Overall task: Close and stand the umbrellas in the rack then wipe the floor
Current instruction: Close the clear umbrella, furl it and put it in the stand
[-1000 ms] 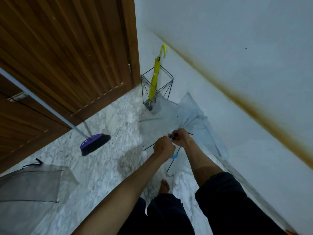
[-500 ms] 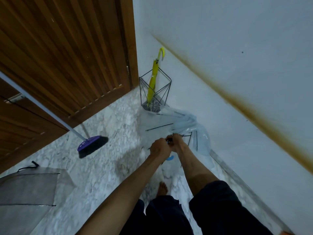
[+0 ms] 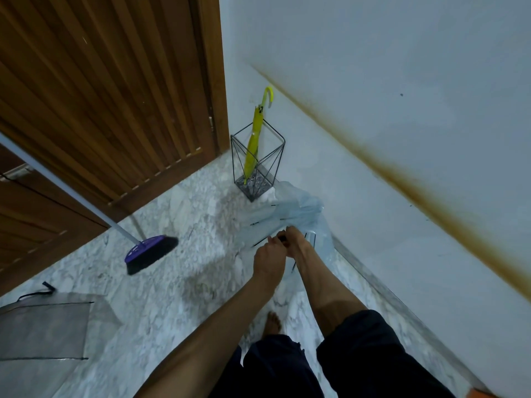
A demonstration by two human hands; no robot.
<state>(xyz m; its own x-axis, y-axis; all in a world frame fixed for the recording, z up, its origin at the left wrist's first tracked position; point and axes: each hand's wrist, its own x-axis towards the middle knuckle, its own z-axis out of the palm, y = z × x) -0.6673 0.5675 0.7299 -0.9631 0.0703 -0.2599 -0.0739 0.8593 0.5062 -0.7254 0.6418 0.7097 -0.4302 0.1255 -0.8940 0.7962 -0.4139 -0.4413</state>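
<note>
Both hands are out front, low over the marble floor (image 3: 172, 282), working on the clear umbrella (image 3: 298, 208). The left grip (image 3: 268, 261) has its fingers curled round a dark bit of the shaft, and the right grip (image 3: 296, 242) is wrapped round the same spot, touching the left. So both are gripping that umbrella. Its canopy is bunched up and partly folded, with black ribs showing through the plastic. It lies on the floor along the wall (image 3: 402, 81), its far edge just beside the rack (image 3: 238, 156).

The rack is a black wire thing standing in the corner between the door (image 3: 100, 96) and the wall. The yellow umbrella (image 3: 254, 145) is closed and stands in it, tilted a bit, hook handle up.

A grey umbrella (image 3: 43, 331) lies open on the floor at lower left, well apart from the rack. The broom (image 3: 149, 252) leans toward the door, purple head on the floor. One bare foot (image 3: 271, 323) shows below the hands.
</note>
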